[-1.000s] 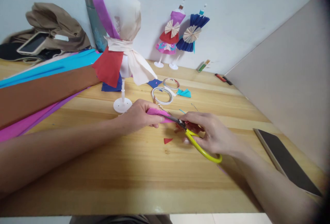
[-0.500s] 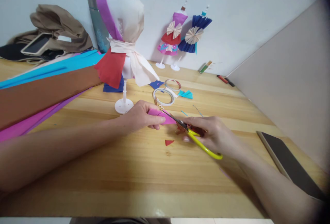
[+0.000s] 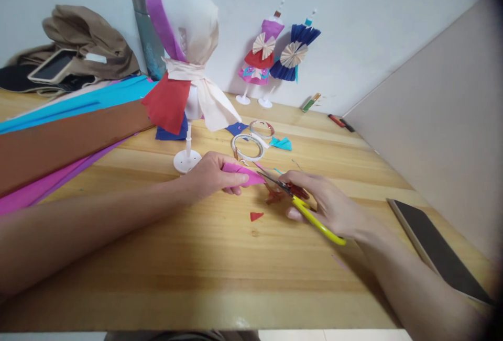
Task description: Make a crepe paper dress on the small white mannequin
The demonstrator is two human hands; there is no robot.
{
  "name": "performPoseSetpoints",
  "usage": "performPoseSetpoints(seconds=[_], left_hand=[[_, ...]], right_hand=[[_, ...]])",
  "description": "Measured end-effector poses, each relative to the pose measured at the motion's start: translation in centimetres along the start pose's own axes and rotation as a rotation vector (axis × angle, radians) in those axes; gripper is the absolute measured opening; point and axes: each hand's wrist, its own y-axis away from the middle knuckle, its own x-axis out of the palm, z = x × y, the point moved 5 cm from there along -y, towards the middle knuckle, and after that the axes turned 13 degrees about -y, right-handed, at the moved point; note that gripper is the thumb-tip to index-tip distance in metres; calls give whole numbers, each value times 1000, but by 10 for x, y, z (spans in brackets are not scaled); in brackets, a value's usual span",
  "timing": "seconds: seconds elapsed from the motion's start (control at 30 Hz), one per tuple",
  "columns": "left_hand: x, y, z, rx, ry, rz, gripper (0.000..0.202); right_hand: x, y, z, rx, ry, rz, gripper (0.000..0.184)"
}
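Between the thumb and fingers of my left hand (image 3: 214, 176) is a piece of pink crepe paper (image 3: 251, 176), its narrow tip pointing right. My right hand (image 3: 328, 202) grips yellow-handled scissors (image 3: 314, 218); their dark blades lie close to the tip of the pink piece. Whether the blades touch the paper I cannot tell. Brown-red scraps (image 3: 274, 194) lie under the blades, and a small red triangle (image 3: 257, 216) rests on the table in front. Behind my left hand stands a white dress form (image 3: 192, 32) draped in purple, cream, red and blue paper.
Two tape rolls (image 3: 248, 147) and a turquoise scrap (image 3: 281, 143) lie beyond my hands. Two small dressed forms (image 3: 262, 58) stand by the wall. Long coloured paper sheets (image 3: 70, 131) spread at left, near a bottle (image 3: 147, 29) and brown cloth (image 3: 88, 37). A dark flat object (image 3: 436, 246) lies at right.
My right hand has drawn the scissors back a little to the right, off the pink paper's upper edge. The pink piece now looks narrower, with a thin pink strip behind it.
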Motion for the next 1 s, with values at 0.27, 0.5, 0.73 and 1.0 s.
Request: performPoseSetpoints(seconds=[0.27,0.5,0.73,1.0], left_hand=[[0,0,-3,83,-49,-27,10],[0,0,-2,121,-97,-25,20],[1,-1,1,120,-99,-13,24],[1,0,0,56,-76,-30,8]], right_hand=[[4,-2,5,4,32,37,23],[5,-1,1,11,22,18,23],[4,-1,1,10,10,-10,24],[3,1,0,20,10,-53,27]])
